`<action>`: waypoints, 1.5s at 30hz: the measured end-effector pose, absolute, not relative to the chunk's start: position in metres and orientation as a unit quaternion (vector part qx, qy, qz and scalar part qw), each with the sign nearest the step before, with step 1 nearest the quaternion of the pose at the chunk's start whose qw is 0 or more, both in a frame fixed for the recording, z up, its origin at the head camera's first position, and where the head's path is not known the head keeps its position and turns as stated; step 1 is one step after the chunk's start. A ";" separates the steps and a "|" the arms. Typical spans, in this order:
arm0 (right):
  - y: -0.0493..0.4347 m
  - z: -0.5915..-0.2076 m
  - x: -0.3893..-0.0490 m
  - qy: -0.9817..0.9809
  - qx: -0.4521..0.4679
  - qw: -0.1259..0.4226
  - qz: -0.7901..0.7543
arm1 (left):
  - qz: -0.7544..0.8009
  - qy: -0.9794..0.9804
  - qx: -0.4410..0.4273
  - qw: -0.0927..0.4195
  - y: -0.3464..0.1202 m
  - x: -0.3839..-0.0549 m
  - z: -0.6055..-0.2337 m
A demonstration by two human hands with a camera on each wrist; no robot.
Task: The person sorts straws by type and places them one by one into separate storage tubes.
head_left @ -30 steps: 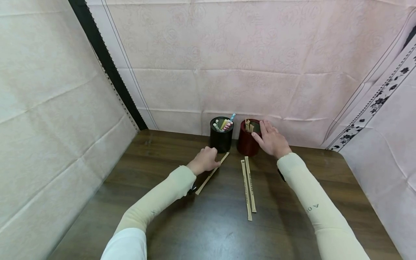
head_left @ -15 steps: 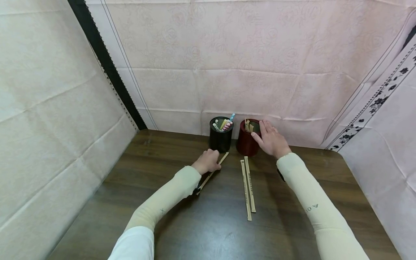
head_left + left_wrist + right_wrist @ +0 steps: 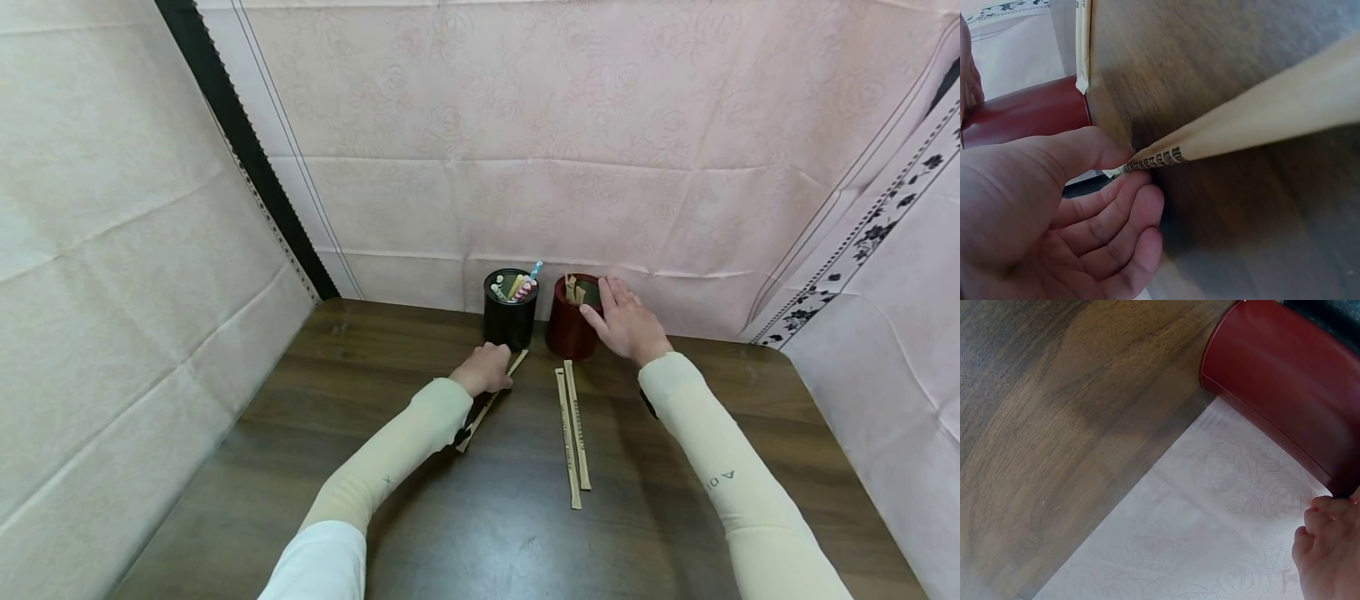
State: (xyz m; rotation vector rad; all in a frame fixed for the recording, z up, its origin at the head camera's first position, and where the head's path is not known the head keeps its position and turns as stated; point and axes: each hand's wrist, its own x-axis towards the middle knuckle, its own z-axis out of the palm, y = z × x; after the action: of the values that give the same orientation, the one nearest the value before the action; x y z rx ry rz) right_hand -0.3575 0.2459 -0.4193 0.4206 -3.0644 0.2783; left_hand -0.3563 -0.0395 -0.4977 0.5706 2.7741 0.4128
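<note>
My left hand pinches a long, slim stick in a brown paper wrapper between thumb and index finger. Printed letters run along the wrapper, and the other fingers curl loosely below it. This stick slants over the table just in front of a black cup. My right hand rests at the rim of a dark red cup, its fingers fairly straight and its thumb apart on the near side. Inside the red cup stand short-looking ends of wrapped sticks.
Two more paper-wrapped sticks lie side by side on the brown wooden table, in front of the red cup. Colourful paper straws fill the black cup. Pale cloth hangs right behind both cups.
My left hand has shifted slightly right and away from me along the wrapped stick, whose near end has moved a little right. The right hand stays at the red cup.
</note>
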 end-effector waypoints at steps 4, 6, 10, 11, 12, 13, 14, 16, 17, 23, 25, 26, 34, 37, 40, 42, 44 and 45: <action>0.245 -0.419 -0.357 -0.986 0.136 0.019 0.091 | 0.142 0.961 0.192 0.142 -0.038 -0.360 -0.502; 0.245 -0.419 -0.357 -0.986 0.135 0.019 0.091 | 0.143 0.961 0.189 0.146 -0.037 -0.358 -0.498; 0.244 -0.419 -0.357 -0.987 0.134 0.016 0.091 | 0.141 0.961 0.192 0.142 -0.037 -0.353 -0.491; 0.244 -0.418 -0.357 -0.987 0.135 0.015 0.091 | 0.140 0.961 0.191 0.141 -0.037 -0.351 -0.489; 0.243 -0.418 -0.357 -0.987 0.135 0.015 0.091 | 0.141 0.961 0.194 0.136 -0.038 -0.356 -0.498; 0.243 -0.418 -0.357 -0.987 0.135 0.014 0.090 | 0.140 0.962 0.194 0.132 -0.039 -0.363 -0.507; 0.243 -0.417 -0.357 -0.987 0.135 0.014 0.089 | 0.142 0.962 0.190 0.136 -0.038 -0.360 -0.504; 0.243 -0.417 -0.358 -0.987 0.136 0.014 0.089 | 0.144 0.962 0.186 0.141 -0.039 -0.365 -0.508; 0.243 -0.417 -0.358 -0.987 0.136 0.013 0.088 | 0.143 0.962 0.189 0.135 -0.040 -0.374 -0.521; 0.243 -0.416 -0.358 -0.987 0.135 0.012 0.089 | 0.151 0.960 0.201 0.126 -0.044 -0.371 -0.516; 0.243 -0.416 -0.359 -0.987 0.135 0.013 0.089 | 0.159 0.958 0.199 0.131 -0.044 -0.350 -0.489; 0.243 -0.416 -0.359 -0.987 0.135 0.014 0.089 | 0.162 0.958 0.199 0.130 -0.044 -0.343 -0.480; 0.244 -0.417 -0.359 -0.987 0.133 0.013 0.091 | 0.172 0.957 0.207 0.106 -0.046 -0.321 -0.453; 0.244 -0.417 -0.358 -0.987 0.134 0.012 0.092 | 0.178 0.955 0.220 0.094 -0.048 -0.320 -0.448; 0.244 -0.417 -0.357 -0.987 0.134 0.011 0.092 | 0.181 0.952 0.232 0.083 -0.052 -0.320 -0.444; 0.245 -0.418 -0.357 -0.986 0.135 0.011 0.093 | 0.187 0.950 0.238 0.076 -0.054 -0.320 -0.441; 0.245 -0.418 -0.356 -0.986 0.135 0.011 0.094 | 0.193 0.948 0.242 0.068 -0.056 -0.319 -0.437; 0.245 -0.418 -0.356 -0.986 0.136 0.011 0.094 | 0.196 0.948 0.244 0.063 -0.057 -0.318 -0.435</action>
State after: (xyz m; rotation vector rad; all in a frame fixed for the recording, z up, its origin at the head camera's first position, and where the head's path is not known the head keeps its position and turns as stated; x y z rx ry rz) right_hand -0.3556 0.2454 -0.4181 0.4232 -3.0759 0.2939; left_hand -0.3175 -0.0572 -0.4351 0.7363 2.8635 0.5928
